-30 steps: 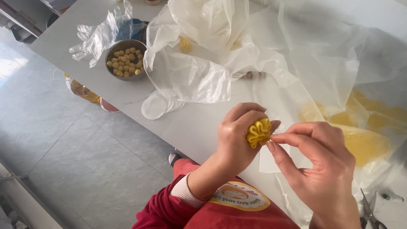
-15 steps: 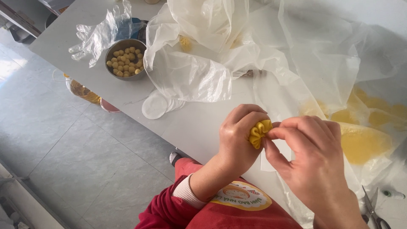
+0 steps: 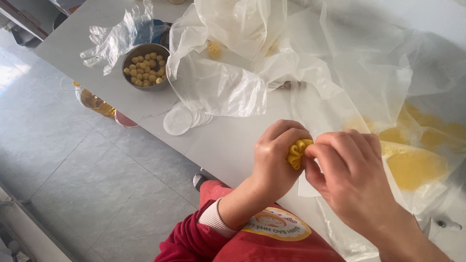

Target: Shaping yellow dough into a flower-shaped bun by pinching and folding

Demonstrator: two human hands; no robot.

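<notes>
Dough [image 3: 297,153], yellow and gathered into pleats, is held above the near edge of the grey table [image 3: 228,145], between the two hands. It is cupped by the left hand [image 3: 276,160], whose fingers are curled closed around it. A second ago the right hand [image 3: 354,179] stood slightly apart, its fingertips only touching a pleat; now it has been brought close, and the top folds are pinched between its thumb and forefinger, so less of the dough is seen. The pleats appear to be drawn tighter.

No printed package is seen on the table. Crumpled clear plastic sheets [image 3: 233,82] are heaped at the far side, and a yellow mass [image 3: 412,165] is covered by film at the right. A metal bowl [image 3: 145,65] of small yellow balls stands at the left, beside a clear plastic glove [image 3: 116,36]. A round orange-and-white emblem [image 3: 276,225] is worn on the red garment below.
</notes>
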